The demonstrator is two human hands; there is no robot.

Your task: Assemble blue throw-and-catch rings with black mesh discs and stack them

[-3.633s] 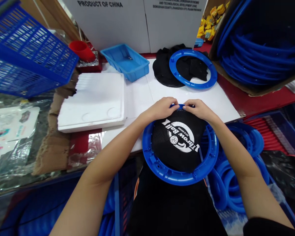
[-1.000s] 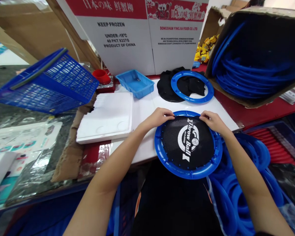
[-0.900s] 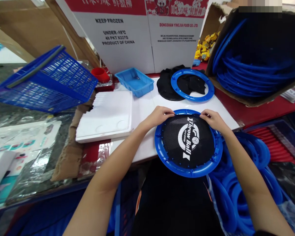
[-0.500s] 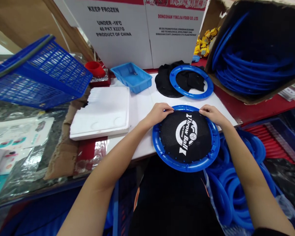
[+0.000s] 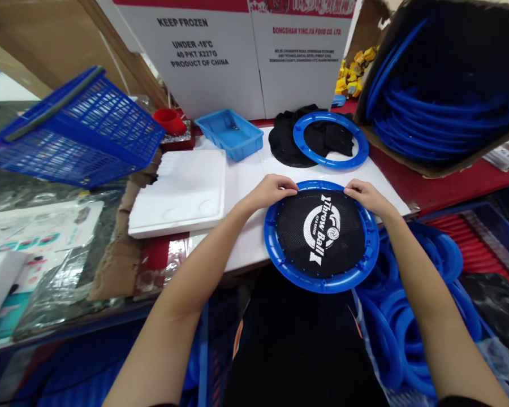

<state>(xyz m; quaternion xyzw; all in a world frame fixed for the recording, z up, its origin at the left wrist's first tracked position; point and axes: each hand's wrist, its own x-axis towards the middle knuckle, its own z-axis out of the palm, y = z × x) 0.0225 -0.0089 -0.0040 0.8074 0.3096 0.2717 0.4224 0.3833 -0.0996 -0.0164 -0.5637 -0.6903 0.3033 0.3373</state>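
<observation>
A blue plastic ring with a black mesh net stretched inside it lies on the white table's near edge; the net bears a white "Throw Ball" print. My left hand pinches the net at the ring's far left rim. At the far right rim my right hand pinches it as well. Both hands have their fingers closed on the net's edge.
A second blue ring lies on black nets farther back. A light blue tray, a white foam slab, a red cup and a blue basket stand to the left. A cardboard box with several rings is at right; more rings lie below.
The net, bunched up and loose 3.6 s ago, now lies stretched flat in the ring and is turned. My hands have moved apart along the far rim.
</observation>
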